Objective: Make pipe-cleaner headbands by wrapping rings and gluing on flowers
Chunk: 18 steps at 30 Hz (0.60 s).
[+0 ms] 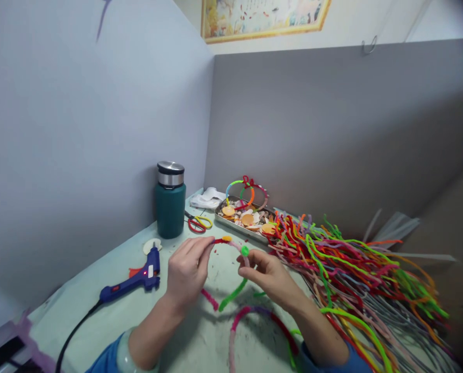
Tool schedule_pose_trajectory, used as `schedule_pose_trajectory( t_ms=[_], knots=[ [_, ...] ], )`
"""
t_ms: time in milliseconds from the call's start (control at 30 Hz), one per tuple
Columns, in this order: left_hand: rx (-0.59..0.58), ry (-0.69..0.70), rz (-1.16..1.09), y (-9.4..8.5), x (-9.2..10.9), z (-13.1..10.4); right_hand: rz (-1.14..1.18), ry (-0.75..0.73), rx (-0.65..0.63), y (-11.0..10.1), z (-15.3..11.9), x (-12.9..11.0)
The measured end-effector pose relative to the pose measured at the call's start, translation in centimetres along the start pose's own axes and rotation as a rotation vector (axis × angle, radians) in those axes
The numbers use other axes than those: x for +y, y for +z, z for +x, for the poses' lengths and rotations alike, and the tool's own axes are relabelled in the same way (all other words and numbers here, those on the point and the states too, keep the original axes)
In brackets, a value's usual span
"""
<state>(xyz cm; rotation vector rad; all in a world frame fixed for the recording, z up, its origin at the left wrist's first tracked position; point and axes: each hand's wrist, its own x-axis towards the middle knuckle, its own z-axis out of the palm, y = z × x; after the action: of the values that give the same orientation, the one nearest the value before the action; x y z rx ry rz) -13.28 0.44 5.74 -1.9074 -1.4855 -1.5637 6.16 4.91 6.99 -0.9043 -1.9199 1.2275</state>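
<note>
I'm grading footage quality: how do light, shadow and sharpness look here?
Head view: a dark shadow slants across the flat grey partition; head view: top right corner dark, blurred; head view: bare left hand, bare right hand fairly sharp.

I can't see the parts of the fuzzy ring (233, 296) that sit behind the left grip (188, 267) and the right grip (265, 272). The bottom edge cuts off the big lower loop (233, 336), both blue sleeves (107, 357) and the black cord (72, 335). The top edge chops the wall picture (266, 18). I can't read the tiny label (151, 272). The heap of fuzzy sticks (344, 264) hides one end of the tray (235, 226). The clear strips (396, 228) look blurry to me.
</note>
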Motion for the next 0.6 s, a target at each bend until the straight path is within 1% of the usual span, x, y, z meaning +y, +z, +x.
schedule_pose_trajectory(
  t_ms=[100,233,433,533,600],
  knots=[
    [0.002,-0.010,0.007,0.13,-0.30,-0.06,-0.016,0.030,0.035,0.08,0.08,0.13],
    [-0.009,0.004,0.032,0.34,-0.50,-0.22,0.032,0.079,0.083,0.16,0.18,0.48],
    [-0.029,0.044,0.069,-0.01,-0.41,-0.16,0.054,0.103,0.066,0.46,0.22,0.91],
    [-0.029,0.021,0.060,-0.05,-0.38,-0.13,0.069,0.108,0.064,0.60,0.15,0.90],
    [-0.031,-0.029,0.025,0.04,-0.40,-0.14,0.080,0.110,0.078,0.62,0.13,0.84]
  ],
)
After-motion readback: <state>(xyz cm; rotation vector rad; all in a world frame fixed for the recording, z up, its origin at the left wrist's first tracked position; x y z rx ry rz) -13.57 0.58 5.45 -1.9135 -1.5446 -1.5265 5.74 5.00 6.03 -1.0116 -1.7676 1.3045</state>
